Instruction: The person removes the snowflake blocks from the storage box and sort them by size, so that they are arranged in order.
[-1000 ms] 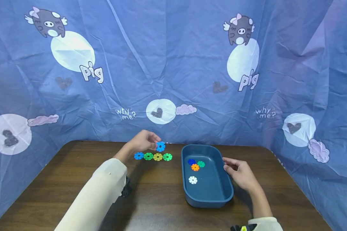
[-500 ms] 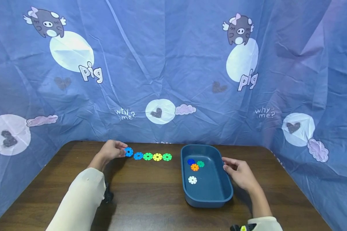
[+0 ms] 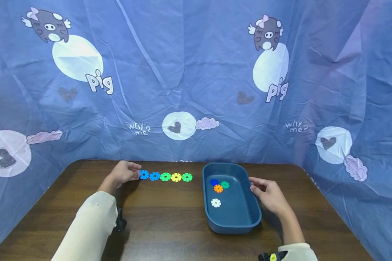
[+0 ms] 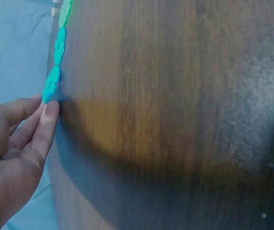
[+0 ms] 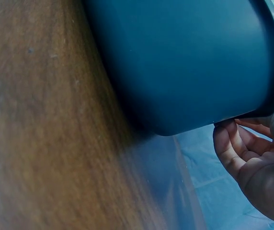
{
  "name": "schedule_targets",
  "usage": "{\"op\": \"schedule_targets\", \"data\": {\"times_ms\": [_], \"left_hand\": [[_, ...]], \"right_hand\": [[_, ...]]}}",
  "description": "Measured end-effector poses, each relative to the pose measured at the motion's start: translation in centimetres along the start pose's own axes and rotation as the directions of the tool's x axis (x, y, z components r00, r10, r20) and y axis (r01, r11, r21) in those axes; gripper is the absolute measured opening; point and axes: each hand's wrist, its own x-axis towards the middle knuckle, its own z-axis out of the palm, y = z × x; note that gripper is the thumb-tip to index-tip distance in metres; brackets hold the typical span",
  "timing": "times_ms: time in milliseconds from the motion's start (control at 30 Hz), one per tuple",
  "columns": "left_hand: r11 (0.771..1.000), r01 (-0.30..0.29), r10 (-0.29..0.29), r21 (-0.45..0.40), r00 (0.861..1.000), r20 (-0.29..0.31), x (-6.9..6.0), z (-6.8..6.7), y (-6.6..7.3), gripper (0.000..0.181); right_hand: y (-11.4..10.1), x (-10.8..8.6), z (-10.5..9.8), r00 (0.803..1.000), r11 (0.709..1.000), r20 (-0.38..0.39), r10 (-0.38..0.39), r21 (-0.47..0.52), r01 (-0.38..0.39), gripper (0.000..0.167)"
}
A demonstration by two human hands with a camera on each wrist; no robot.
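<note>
- Thumb and fingers of the left hand [image 3: 123, 172], left of centre in the frame, pinch the edge of a thin, flat blue disc [image 3: 144, 177] with a notched, flower-like outline and a hole in the middle.
- The right hand [image 3: 272, 195], right of centre, touches the rim of a bin [image 3: 232, 229] with bent fingers; whether they pinch it I cannot tell.
- Right of the pinched piece, in a row across the middle, lie a second blue disc [image 3: 155, 179], a green disc [image 3: 165, 179], a yellow disc [image 3: 176, 180] and another green disc [image 3: 187, 180].
- The bin is smooth, dark blue-green, a rounded rectangle; inside sit a dark blue disc [image 3: 213, 181], a teal-green disc [image 3: 225, 187], an orange disc [image 3: 218, 191] and, lower, a white disc [image 3: 216, 205].
- Cream sleeves [image 3: 85, 224] cover the forearms.
- Brown, wood-grained table [image 3: 163, 232] fills the lower frame.
- Creased blue cloth [image 3: 189, 79] hangs above, printed with pigs and hearts.
</note>
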Motion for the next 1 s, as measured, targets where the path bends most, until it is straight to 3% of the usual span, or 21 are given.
{"op": "schedule_targets", "data": {"times_ms": [333, 433, 567, 700, 800, 900, 1000], "left_hand": [[0.999, -0.006, 0.007, 0.049, 1.000, -0.006, 0.2, -0.4, 0.8, 0.036], [0.995, -0.046, 0.045, 0.087, 0.999, 0.010, 0.6, -0.1, 2.0, 0.035], [0.984, -0.132, 0.126, 0.117, 0.991, 0.054, 1.5, 1.5, 4.4, 0.031], [0.965, -0.226, 0.211, 0.136, 0.971, 0.113, 2.3, 4.1, 7.0, 0.027], [0.937, -0.298, 0.269, 0.181, 0.949, 0.167, 2.6, 6.2, 8.9, 0.026], [0.895, -0.368, 0.320, 0.252, 0.923, 0.213, 2.7, 8.3, 10.6, 0.024], [0.839, -0.447, 0.372, 0.310, 0.888, 0.271, 2.6, 10.6, 12.1, 0.023]], "right_hand": [[-0.2, 0.2, 0.0, 1.000, 1.000, 0.007, -0.002, -0.006, 0.002, 0.034], [-0.1, 0.2, 0.0, 1.000, 1.000, 0.005, -0.008, -0.006, 0.008, 0.034], [0.1, 0.1, 0.0, 1.000, 1.000, 0.000, -0.015, -0.008, 0.015, 0.034], [0.2, 0.1, 0.0, 1.000, 1.000, 0.000, -0.016, -0.012, 0.016, 0.034], [0.2, 0.0, -0.1, 1.000, 1.000, 0.000, -0.016, -0.015, 0.016, 0.035], [0.1, 0.1, -0.1, 1.000, 1.000, -0.003, -0.011, -0.013, 0.011, 0.035], [0.0, 0.0, -0.1, 1.000, 1.000, -0.002, -0.003, -0.014, 0.003, 0.034]]}}
